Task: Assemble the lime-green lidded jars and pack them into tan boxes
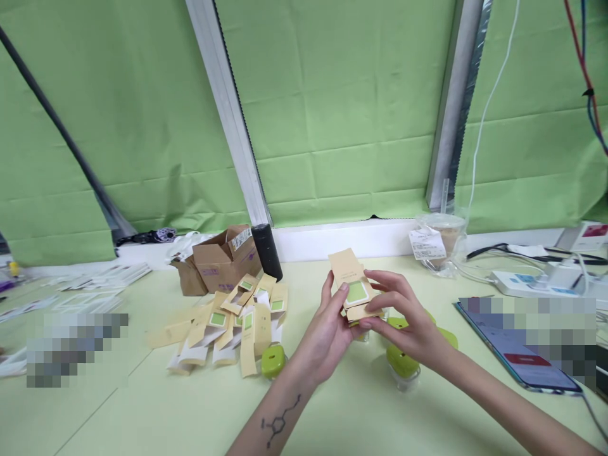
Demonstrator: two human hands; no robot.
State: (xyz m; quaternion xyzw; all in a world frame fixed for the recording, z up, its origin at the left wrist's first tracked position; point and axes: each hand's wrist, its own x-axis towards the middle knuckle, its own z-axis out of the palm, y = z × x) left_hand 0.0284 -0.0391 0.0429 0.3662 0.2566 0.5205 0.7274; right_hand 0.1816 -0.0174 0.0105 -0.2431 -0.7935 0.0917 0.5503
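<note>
My left hand (329, 326) grips a small tan cardboard packaging box (354, 285) from below and the left side, its thumb on the face. The box carries a green square with a white border, and its top flap stands up. My right hand (406, 316) closes on the box's lower right corner with thumb and fingers. Partly behind my right hand are several green-lidded clear containers (403, 362). Another green-lidded container (272, 361) stands left of my left forearm. A heap of similar tan cardboard packages (256, 329) lies to the left.
Behind the heap stand an open brown carton (225, 263) and a black cylinder (266, 252). To the right lie a phone (517, 354) with a cable and a white power strip (532, 282). A bagged cup (437, 244) sits at the back. White flat items (114, 277) lie far left.
</note>
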